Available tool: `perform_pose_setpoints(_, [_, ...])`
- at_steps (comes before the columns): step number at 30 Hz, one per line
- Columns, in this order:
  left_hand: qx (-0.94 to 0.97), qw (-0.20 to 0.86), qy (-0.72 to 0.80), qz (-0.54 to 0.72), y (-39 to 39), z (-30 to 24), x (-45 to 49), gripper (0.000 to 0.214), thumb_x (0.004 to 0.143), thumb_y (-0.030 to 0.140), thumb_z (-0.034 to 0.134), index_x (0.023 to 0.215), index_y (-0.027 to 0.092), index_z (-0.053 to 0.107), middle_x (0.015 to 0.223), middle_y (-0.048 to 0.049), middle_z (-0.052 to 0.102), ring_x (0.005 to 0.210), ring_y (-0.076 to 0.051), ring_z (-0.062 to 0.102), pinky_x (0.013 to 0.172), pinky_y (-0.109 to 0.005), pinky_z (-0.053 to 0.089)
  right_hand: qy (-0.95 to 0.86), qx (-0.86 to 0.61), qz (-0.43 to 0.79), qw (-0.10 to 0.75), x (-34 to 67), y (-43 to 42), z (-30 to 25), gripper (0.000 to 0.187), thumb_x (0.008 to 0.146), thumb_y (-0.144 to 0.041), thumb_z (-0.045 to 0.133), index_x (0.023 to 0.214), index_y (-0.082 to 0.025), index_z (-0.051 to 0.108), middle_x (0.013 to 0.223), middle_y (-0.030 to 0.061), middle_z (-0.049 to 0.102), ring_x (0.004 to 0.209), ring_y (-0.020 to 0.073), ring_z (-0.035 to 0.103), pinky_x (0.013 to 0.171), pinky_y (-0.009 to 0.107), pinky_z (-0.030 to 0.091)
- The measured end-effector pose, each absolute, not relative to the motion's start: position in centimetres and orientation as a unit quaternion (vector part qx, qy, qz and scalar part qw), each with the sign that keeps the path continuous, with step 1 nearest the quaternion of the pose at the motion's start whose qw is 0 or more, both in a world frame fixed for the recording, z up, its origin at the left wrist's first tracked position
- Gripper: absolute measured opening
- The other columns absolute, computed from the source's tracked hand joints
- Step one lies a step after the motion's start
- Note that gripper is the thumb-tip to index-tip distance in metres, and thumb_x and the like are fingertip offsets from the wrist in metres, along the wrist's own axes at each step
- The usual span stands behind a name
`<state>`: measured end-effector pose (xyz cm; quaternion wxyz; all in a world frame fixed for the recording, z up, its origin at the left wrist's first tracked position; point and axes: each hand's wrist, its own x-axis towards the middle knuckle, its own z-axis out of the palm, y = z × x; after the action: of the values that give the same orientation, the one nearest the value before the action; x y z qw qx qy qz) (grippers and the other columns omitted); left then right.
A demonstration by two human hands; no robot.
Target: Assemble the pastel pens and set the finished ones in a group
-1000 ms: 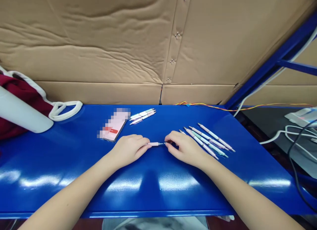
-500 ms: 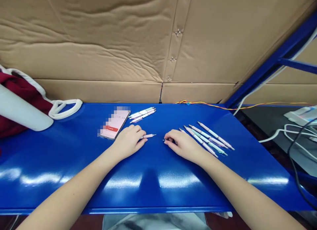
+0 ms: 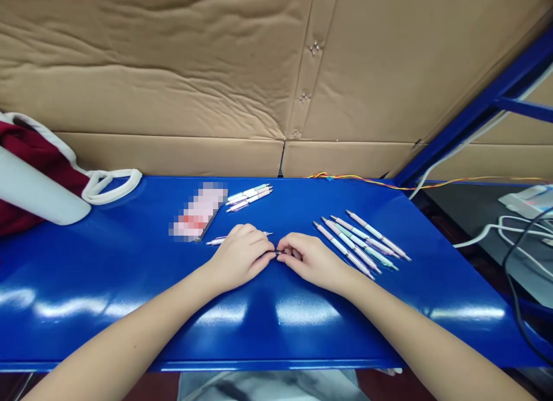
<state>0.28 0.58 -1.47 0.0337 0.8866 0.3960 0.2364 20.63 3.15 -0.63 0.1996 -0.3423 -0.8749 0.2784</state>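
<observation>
My left hand (image 3: 242, 257) and my right hand (image 3: 309, 258) meet at the middle of the blue table, each with thumb and forefinger pinched. Between the fingertips shows a small dark ridged piece (image 3: 277, 253), mostly covered by both hands; its exact kind is too small to make out. Behind my left hand lies a pale pink pen (image 3: 216, 240), its middle hidden by the fingers, with a thin tip sticking out on the right. Beside my right hand several pastel pens (image 3: 363, 242) lie slantwise, side by side.
A second group of pens (image 3: 249, 197) lies at the back, next to a phone (image 3: 199, 214). At the left are a white cylinder (image 3: 43, 188) and a dark red cloth bag (image 3: 32, 142) with white straps. Cables (image 3: 484, 234) hang on the right, and cardboard (image 3: 181, 90) walls the back.
My left hand has let go of the pink pen and moved right, to the small dark piece at my right fingertips. My right hand has shifted slightly left.
</observation>
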Motion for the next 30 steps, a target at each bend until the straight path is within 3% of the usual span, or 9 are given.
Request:
perform_pose_setpoints(5, [0.891,0.053,0.392,0.224,0.5,-1.4,0.4,0.023,0.094,0.029,0.044,0.089,0.019,0.064,0.087,-0.0032,0.066,0.086,-0.018,0.052,0.079,-0.034,0.037,-0.879,-0.341,0.273,0.193,20.6,3.1,-0.5,0.002,0.085,-0.019,0.056,0.085,-0.018,0.058,0.075,0.0008,0.06,0.067,0.0126,0.054,0.064,0.024,0.041])
perform_pose_setpoints(12, [0.885,0.051,0.418,0.199,0.6,-1.5,0.5,0.024,0.094,0.03,0.044,0.09,0.02,0.065,0.086,-0.0031,0.065,0.087,-0.019,0.051,0.079,-0.035,0.036,-0.911,-0.358,0.181,0.095,22.7,4.3,0.4,0.008,0.087,-0.02,0.053,0.087,-0.02,0.061,0.08,0.002,0.063,0.073,0.0151,0.057,0.067,0.026,0.04])
perform_pose_setpoints(14, [0.888,0.048,0.422,0.177,0.6,-1.7,0.7,0.023,0.093,0.03,0.045,0.092,0.021,0.066,0.088,-0.0033,0.065,0.089,-0.02,0.05,0.078,-0.035,0.036,-0.912,-0.379,0.14,0.075,23.4,4.9,0.7,0.011,0.087,-0.02,0.053,0.09,-0.02,0.063,0.084,0.003,0.065,0.075,0.0163,0.058,0.073,0.029,0.04])
perform_pose_setpoints(17, [0.89,0.044,0.424,0.162,0.5,-1.7,0.8,0.021,0.092,0.033,0.048,0.094,0.021,0.066,0.09,-0.0038,0.064,0.09,-0.021,0.05,0.079,-0.036,0.036,-0.908,-0.396,0.124,0.049,24.0,5.1,1.1,0.015,0.084,-0.021,0.058,0.098,-0.022,0.064,0.087,0.0033,0.066,0.075,0.0174,0.059,0.07,0.028,0.04])
perform_pose_setpoints(21, [0.881,0.03,0.44,0.172,0.7,-0.8,-0.3,0.025,0.086,0.041,0.054,0.093,0.02,0.064,0.095,-0.0047,0.063,0.093,-0.022,0.05,0.083,-0.038,0.037,-0.909,-0.39,0.12,0.086,23.7,4.5,1.4,0.02,0.083,-0.029,0.061,0.102,-0.021,0.063,0.09,0.0037,0.065,0.08,0.0182,0.06,0.071,0.028,0.042])
perform_pose_setpoints(24, [0.867,0.016,0.47,0.162,1.2,0.2,-2.1,0.022,0.086,0.038,0.054,0.092,0.019,0.064,0.096,-0.0052,0.062,0.092,-0.022,0.051,0.083,-0.037,0.039,-0.913,-0.372,0.102,0.13,22.7,3.8,1.1,0.02,0.086,-0.034,0.058,0.099,-0.021,0.064,0.091,0.0047,0.063,0.085,0.019,0.059,0.076,0.029,0.042])
perform_pose_setpoints(30, [0.861,0.024,0.504,0.063,2.1,0.8,-4.4,0.023,0.087,0.037,0.052,0.097,0.02,0.064,0.09,-0.005,0.062,0.088,-0.023,0.055,0.08,-0.036,0.042,-0.939,-0.323,0.054,0.105,20.9,2.8,-0.5,0.021,0.091,-0.029,0.049,0.095,-0.02,0.067,0.088,0.0054,0.061,0.083,0.0176,0.055,0.069,0.027,0.04])
